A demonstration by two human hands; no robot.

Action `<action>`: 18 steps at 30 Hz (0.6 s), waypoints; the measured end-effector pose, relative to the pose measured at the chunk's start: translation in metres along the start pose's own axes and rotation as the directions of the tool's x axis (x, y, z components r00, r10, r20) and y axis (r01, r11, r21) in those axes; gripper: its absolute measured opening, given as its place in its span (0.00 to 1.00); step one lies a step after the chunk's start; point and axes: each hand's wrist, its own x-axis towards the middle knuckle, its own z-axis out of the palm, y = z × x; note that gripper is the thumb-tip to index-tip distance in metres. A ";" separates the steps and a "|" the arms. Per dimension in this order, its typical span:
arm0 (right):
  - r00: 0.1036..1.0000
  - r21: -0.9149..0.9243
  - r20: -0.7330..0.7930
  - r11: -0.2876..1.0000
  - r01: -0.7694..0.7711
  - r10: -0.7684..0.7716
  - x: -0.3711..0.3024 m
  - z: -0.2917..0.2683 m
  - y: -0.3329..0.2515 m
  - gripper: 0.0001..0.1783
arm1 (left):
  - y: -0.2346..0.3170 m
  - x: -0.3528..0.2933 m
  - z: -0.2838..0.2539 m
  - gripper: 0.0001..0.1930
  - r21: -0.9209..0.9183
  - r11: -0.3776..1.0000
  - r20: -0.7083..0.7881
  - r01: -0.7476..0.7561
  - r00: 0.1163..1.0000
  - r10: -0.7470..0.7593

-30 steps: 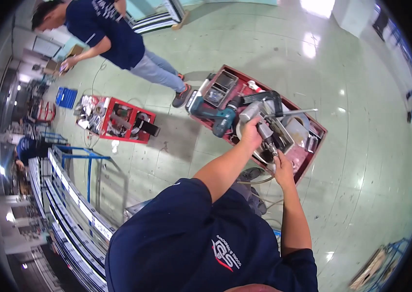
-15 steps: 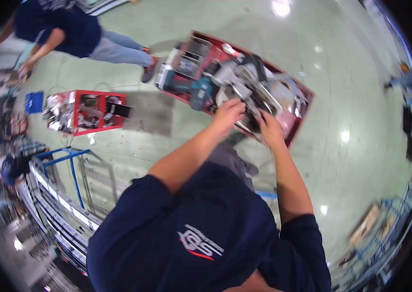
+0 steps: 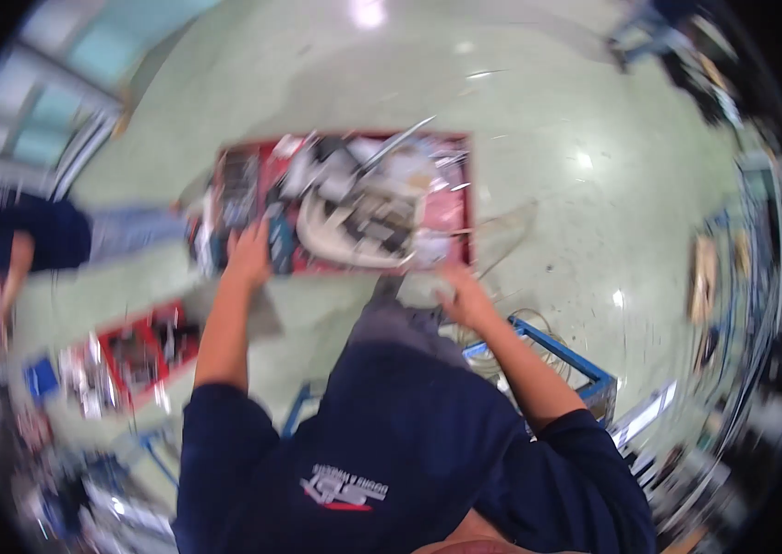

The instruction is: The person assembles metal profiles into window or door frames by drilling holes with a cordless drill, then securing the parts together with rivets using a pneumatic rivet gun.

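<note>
drill, place: teal drill (image 3: 281, 247) lies in the near-left part of the red tray (image 3: 469, 175), just left of the cream curved-rim thing (image 3: 324, 242).
key relation: drill is right at the left hand (image 3: 249, 257); teal shows on both sides of the fingers, the bulkier part to their right.
long axis: teal parts line up roughly left to right, across the fingers; bulkier part runs near to far.
nearer hand: left, by a lot. right hand (image 3: 467, 297) is well apart from the drill, at the near-right corner of the tray, cream thing between.
left grip: fingers laid over the drill from the near side. motion blur here, cannot tell if clenched round it or only resting on it.
right grip: released, by the look of it; thumb parted from fingers, no tool seen in it.
count, hands at tray: 2, one left, one right.
count, drill: 1.
count, cream thing: 1, mid-tray, grey and dark parts inside.
count, grey rod: 1, grey rod (image 3: 399, 143) slanting toward far right, end over the far rim.
count, red trays: 2; smaller red tray (image 3: 162, 380) near left on the floor side.
count, blue crate: 1, blue crate (image 3: 41, 379) left of the smaller tray.
count, other people: 2 clear enough; co-worker (image 3: 35, 226) at left, second person (image 3: 645, 37) far right, partly seen.
</note>
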 end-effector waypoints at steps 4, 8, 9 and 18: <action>0.937 0.117 0.124 0.933 -0.341 0.327 -0.081 -0.022 0.006 0.24 | -0.051 -0.010 0.002 0.77 -0.123 0.991 0.251 -0.052 0.965 0.082; 0.884 0.211 -0.035 0.868 -0.449 0.466 -0.147 -0.036 0.011 0.23 | -0.043 -0.009 0.011 0.74 -0.091 0.993 0.075 -0.073 0.994 0.080; 0.864 0.235 -0.047 0.846 -0.478 0.501 -0.157 -0.039 0.009 0.22 | -0.046 -0.017 0.014 0.71 -0.059 0.996 0.011 -0.062 0.998 0.063; 0.593 0.622 -0.273 0.610 -0.492 0.757 -0.223 -0.073 0.014 0.20 | -0.009 -0.050 -0.042 0.52 -0.031 0.976 -0.276 -0.217 0.940 0.200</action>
